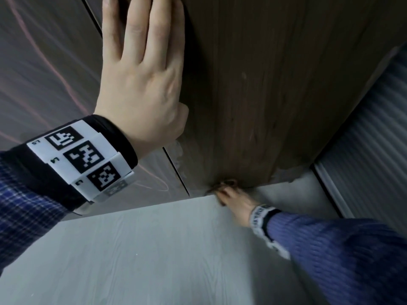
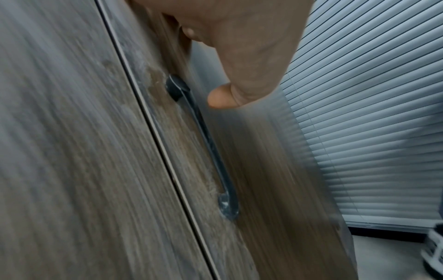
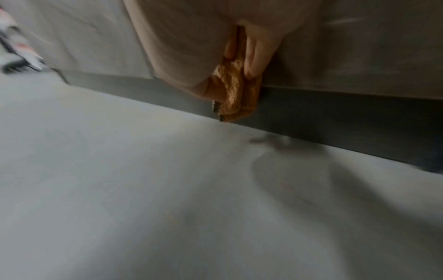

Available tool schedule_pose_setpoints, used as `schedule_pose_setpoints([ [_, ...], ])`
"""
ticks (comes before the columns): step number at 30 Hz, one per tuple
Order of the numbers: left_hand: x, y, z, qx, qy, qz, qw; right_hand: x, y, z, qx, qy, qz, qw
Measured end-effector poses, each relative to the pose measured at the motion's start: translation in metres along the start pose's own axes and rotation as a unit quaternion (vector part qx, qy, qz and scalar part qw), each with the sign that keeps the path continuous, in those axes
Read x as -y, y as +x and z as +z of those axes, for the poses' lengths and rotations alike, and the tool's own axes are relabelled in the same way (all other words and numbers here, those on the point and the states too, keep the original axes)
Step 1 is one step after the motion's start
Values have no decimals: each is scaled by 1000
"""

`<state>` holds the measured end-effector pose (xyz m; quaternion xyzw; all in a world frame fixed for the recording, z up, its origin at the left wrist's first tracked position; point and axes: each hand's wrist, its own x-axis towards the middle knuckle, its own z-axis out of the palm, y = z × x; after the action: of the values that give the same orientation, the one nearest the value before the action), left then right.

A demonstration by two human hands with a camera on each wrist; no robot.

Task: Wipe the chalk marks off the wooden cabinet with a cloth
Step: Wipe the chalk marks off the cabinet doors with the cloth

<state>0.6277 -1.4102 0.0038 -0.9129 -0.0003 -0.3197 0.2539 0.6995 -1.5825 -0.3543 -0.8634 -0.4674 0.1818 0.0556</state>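
The left hand (image 1: 141, 84) lies flat with straight fingers against the wooden cabinet door (image 1: 253, 84), above its dark handle (image 2: 206, 144). Down at the door's bottom edge, just above the grey floor (image 1: 143, 249), the right hand (image 1: 233, 201) pinches an orange cloth (image 3: 236, 91) between curled fingers and thumb. Pale chalk smears (image 1: 179, 155) show near the door's lower left edge.

The cabinet (image 1: 253, 84) shows brown wood grain with a matt finish, dusted with pale chalk smears (image 1: 179, 153) at its 7 o'clock corner. Its handle (image 2: 203, 140) looks like dark, smooth metal, flecked with white. The cloth (image 3: 236, 91) is orange, coarse and nubbly, with a checked woven edge. The floor (image 1: 143, 249) is pale grey, matt, faintly grained.
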Motion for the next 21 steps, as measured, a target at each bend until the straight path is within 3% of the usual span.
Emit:
schedule_pose_setpoints([
  [3, 2, -2, 0, 4, 8, 5, 1000, 67, 39, 11, -16, 59, -24, 998],
  [5, 4, -2, -1, 8, 12, 9, 1000, 78, 45, 14, -22, 66, -17, 997],
  [9, 4, 0, 0, 8, 6, 1, 1000, 31, 22, 6, -5, 14, -6, 1000],
  [16, -2, 1, 5, -5, -4, -9, 1000, -108, -68, -5, -1, -21, 114, 993],
  [18, -2, 2, 4, 3, -9, -10, 1000, -113, -72, -14, -12, -20, 118, 993],
  [21, -3, 1, 3, 3, -7, -11, 1000, -75, -51, -16, -45, 7, 80, 996],
])
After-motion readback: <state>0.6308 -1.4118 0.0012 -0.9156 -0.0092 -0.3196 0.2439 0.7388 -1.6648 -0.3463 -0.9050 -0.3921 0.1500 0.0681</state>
